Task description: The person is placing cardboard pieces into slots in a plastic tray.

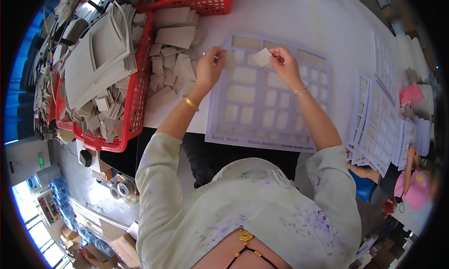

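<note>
Above the far part of a pale lilac frame sheet (258, 98), my right hand (285, 67) pinches a small square cardboard piece (262, 57) by its edge. My left hand (210, 69) is over the sheet's far left corner, with thumb and fingers drawn together. A blurred beige patch at its fingertips looks like another cardboard piece (228, 60). The sheet has rows of rectangular openings in several sizes, with beige showing in many of them. More sheet edges stick out beneath its near side.
Loose cardboard pieces (168, 75) lie left of the sheet. Beside them a red plastic basket (135, 107) overflows with cardboard; another red basket (213, 3) stands at the far edge. More lilac sheets (378, 121) are stacked at the right, near another person in pink (414, 188).
</note>
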`<act>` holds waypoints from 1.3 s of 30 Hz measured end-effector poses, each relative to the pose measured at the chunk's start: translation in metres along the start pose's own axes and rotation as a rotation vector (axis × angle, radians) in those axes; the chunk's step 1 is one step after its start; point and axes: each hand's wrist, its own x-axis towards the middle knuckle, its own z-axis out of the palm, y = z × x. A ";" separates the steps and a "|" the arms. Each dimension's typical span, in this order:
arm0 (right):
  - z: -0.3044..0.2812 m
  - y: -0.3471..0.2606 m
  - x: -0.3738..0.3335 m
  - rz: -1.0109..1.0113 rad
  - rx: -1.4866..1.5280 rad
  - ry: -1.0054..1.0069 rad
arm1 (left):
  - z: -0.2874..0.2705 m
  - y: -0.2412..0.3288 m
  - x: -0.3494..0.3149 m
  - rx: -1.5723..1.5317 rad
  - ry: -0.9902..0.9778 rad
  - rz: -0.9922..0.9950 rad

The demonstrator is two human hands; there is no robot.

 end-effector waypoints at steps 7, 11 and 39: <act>0.010 0.024 0.035 -0.002 -0.129 -0.139 | 0.032 -0.030 0.058 0.262 -0.331 -0.027; 0.019 0.034 0.045 -0.001 -0.165 -0.189 | 0.035 -0.023 0.061 0.323 -0.320 0.023; 0.031 0.014 0.041 -0.347 -0.845 -0.293 | -0.166 0.084 -0.115 0.331 0.115 0.508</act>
